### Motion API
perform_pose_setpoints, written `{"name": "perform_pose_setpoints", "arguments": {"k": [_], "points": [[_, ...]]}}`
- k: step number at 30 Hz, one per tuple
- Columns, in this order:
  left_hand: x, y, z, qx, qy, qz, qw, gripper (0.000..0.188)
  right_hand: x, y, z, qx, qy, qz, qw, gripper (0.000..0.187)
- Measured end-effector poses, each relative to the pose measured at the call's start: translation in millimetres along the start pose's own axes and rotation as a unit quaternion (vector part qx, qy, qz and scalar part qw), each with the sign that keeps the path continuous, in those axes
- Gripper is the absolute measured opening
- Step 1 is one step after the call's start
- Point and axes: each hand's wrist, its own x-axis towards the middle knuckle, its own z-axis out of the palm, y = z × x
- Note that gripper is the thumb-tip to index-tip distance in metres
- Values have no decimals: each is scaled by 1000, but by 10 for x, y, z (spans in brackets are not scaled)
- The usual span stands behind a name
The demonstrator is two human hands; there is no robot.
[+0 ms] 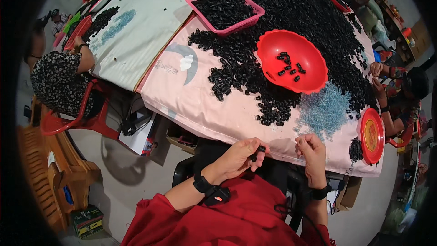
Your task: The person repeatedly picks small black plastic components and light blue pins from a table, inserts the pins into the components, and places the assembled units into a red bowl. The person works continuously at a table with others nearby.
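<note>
Close to the table's near edge, my left hand (236, 158) is closed on a small black cylindrical part (257, 153), which sticks out between thumb and fingers. My right hand (312, 155) is pinched, thumb against fingertips, to the right of it; anything in the pinch is too small to make out. Just beyond the right hand spreads a pile of small clear bluish pieces (322, 108). Left of that pile lie loose black parts (275, 109) of the same kind. A red scalloped bowl (306, 74) stands behind, tilted, with several black parts in it.
A pink basket (219, 31) full of black parts stands farther back, beside a large black heap (296, 7). At right are a red round tray (379, 142) and thin black pieces (356, 150). Other people sit left (61, 82) and right (400, 95) around the tables.
</note>
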Motion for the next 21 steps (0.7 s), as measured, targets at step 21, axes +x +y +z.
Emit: {"name": "perform_pose_setpoints", "arguments": {"k": [21], "points": [[1072,1641,474,225,95,103,964,30,51,-75,-260,52,29,24,998,17]]}}
